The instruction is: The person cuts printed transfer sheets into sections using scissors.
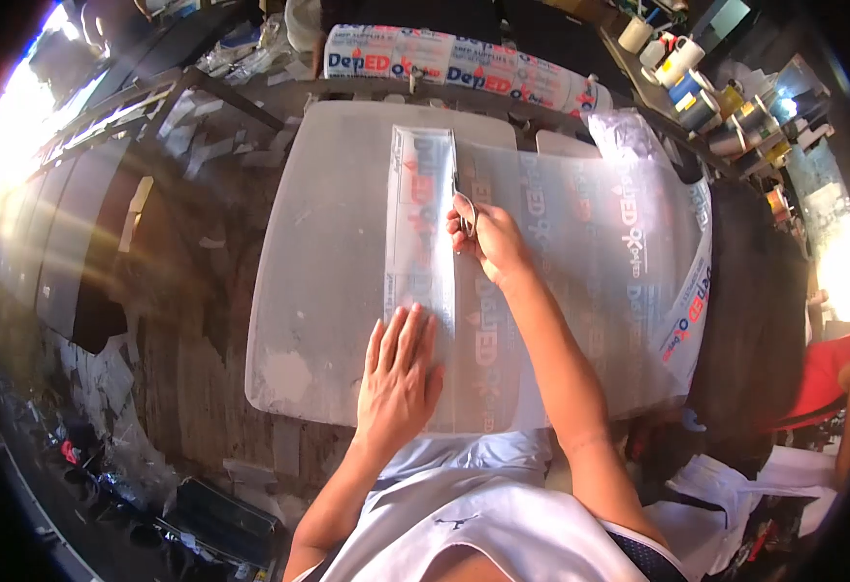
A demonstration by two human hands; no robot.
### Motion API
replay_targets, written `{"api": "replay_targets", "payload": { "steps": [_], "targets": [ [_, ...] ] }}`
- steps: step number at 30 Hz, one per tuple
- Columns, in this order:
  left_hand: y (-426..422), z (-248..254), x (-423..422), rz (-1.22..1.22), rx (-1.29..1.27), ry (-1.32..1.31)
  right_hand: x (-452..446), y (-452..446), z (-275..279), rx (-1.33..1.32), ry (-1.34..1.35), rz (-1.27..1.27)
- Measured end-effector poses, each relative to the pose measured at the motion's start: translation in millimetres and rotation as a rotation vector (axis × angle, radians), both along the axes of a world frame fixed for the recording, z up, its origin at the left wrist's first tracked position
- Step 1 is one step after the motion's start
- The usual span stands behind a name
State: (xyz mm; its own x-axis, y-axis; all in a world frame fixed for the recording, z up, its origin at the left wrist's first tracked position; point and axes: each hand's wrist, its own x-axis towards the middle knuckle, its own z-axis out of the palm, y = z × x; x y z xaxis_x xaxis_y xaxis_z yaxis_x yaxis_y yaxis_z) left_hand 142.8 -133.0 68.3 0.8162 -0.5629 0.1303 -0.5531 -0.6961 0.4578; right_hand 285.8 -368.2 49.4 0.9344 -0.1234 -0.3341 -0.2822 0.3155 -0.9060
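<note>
A translucent plastic sheet with red and blue print (580,281) lies across the right part of a pale board (318,242). Along its left side runs a long, narrow strip (422,223). My left hand (401,373) rests flat on the lower end of this strip, fingers spread, holding nothing. At the strip's upper right edge, my right hand (478,231) is closed round the handles of scissors (466,209), whose blades point away from me along the edge. The blades' exact opening is too small to tell.
A printed roll (454,68) lies beyond the board. Thread spools (679,63) crowd a rack at the upper right. A person in red (828,378) is at the right edge, near white pieces (726,495). Scraps (105,388) litter the floor at left.
</note>
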Motion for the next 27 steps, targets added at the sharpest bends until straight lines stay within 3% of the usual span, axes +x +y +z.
{"api": "replay_targets", "payload": {
  "steps": [7, 10, 13, 17, 27],
  "targets": [
    [-1.7, -1.7, -3.8, 0.009, 0.000, -0.056, 67.9, -27.2, 18.1, -0.032, -0.045, -0.021],
    [-2.5, -0.3, -6.1, 0.004, 0.004, -0.075, 52.4, -34.0, 61.1, -0.086, -0.172, -0.021],
    [-3.4, -1.1, -6.9, 0.002, 0.003, -0.082, 7.2, -39.4, 80.8, -0.049, -0.254, 0.012],
    [-0.8, -15.7, -5.8, -0.019, -0.025, -0.136, -78.0, -41.8, 77.5, -0.157, -0.257, 0.033],
    [-3.4, -12.0, 10.1, -0.028, 0.073, -0.195, -239.7, -45.3, 53.3, -0.143, -0.245, 0.115]
  ]
}}
